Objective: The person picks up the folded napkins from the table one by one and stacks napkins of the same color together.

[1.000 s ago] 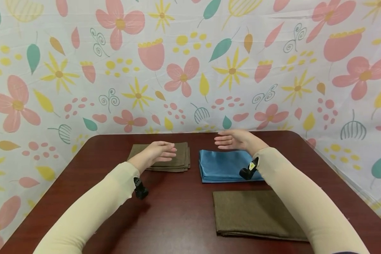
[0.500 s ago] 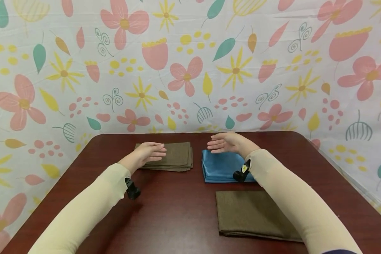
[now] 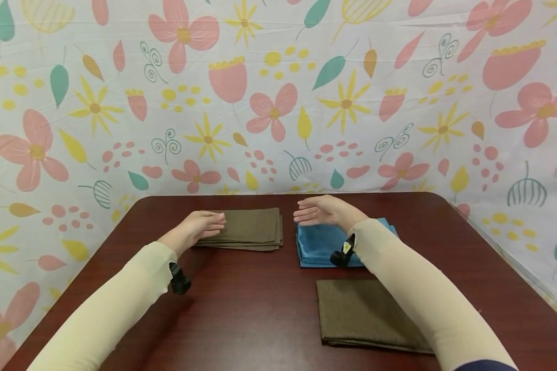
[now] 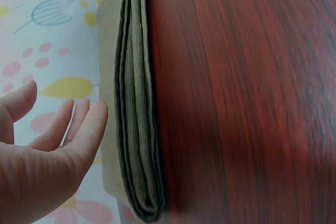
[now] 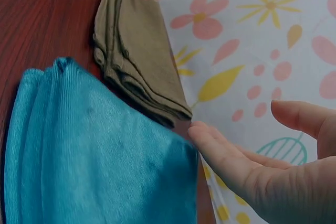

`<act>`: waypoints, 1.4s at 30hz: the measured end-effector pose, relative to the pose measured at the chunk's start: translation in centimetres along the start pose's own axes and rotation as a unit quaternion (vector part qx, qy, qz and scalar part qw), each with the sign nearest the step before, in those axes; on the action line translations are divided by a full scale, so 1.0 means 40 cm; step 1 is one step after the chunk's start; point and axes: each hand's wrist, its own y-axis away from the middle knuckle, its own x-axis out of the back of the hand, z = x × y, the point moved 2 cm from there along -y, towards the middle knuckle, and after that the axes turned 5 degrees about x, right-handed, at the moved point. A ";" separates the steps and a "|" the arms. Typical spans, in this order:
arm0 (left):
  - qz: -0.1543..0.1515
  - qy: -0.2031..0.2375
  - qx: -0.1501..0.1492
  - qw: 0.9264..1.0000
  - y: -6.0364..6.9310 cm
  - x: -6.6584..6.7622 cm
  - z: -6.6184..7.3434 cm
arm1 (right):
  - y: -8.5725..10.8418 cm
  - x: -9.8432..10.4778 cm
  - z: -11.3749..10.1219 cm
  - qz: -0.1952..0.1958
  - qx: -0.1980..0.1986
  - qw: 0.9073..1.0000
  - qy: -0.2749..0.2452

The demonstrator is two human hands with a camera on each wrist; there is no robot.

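Above the left end of a folded olive-brown cloth (image 3: 250,226) my left hand (image 3: 194,229) hovers with straight, slightly spread fingers, holding nothing. In the left wrist view that cloth (image 4: 135,87) shows several stacked layers along its folded edge, beside the hand (image 4: 52,161). My right hand (image 3: 327,211) floats over the back of a folded shiny blue cloth (image 3: 320,245), palm facing left, fingers extended and nothing in them. The right wrist view shows the blue cloth (image 5: 105,150) next to the hand (image 5: 262,166), with a small gap seeming to part them.
A second folded olive-brown cloth (image 3: 362,314) lies nearer, at the right, partly under the right forearm in view. All rest on a dark red-brown wooden table (image 3: 255,309). Behind the table hangs a white curtain (image 3: 278,103) with flower prints.
Both hands have drifted left with fingers still extended; the left hand uncovers more of the back olive-brown cloth. The cloths stay put, apart from a slight shift of the camera.
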 end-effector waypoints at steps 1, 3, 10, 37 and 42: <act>0.003 -0.004 0.001 1.000 0.001 0.006 -0.002 | -0.003 -0.003 0.001 0.000 -0.001 1.000 -0.001; 0.007 -0.013 0.002 1.000 0.005 0.019 -0.004 | -0.010 -0.009 0.004 -0.001 -0.002 1.000 0.000; 0.025 -0.035 -0.001 0.999 0.022 0.066 -0.013 | -0.027 -0.024 0.015 -0.001 -0.005 1.000 0.009; 0.106 -0.006 0.054 0.993 0.022 0.149 -0.082 | -0.070 -0.075 0.066 0.020 -0.064 0.998 0.015; 0.097 -0.005 0.055 0.994 0.014 0.152 -0.093 | -0.087 -0.086 0.072 0.043 -0.062 0.997 0.007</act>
